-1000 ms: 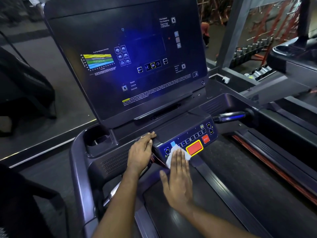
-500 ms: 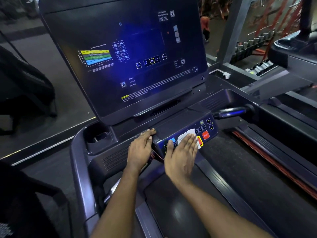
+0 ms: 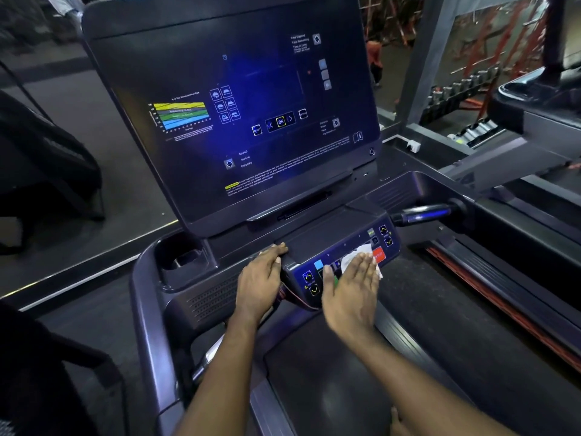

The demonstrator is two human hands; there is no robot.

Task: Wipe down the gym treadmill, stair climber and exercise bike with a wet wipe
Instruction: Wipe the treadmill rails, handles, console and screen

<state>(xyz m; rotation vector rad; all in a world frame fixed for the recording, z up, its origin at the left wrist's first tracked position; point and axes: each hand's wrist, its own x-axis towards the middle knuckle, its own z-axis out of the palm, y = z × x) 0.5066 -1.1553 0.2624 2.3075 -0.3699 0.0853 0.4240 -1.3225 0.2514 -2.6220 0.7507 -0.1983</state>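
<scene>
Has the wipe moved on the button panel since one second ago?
Yes. The wipe slid right along the panel, from beside the blue button to the red button.

Both forearms [image 3: 220, 382] are bare, as are the left grip [image 3: 257, 280] and the right grip [image 3: 350, 294].

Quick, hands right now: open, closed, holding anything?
Left hand: open, resting on the treadmill console.
Right hand: open, flat, pressing the wet wipe onto the button panel.
</scene>
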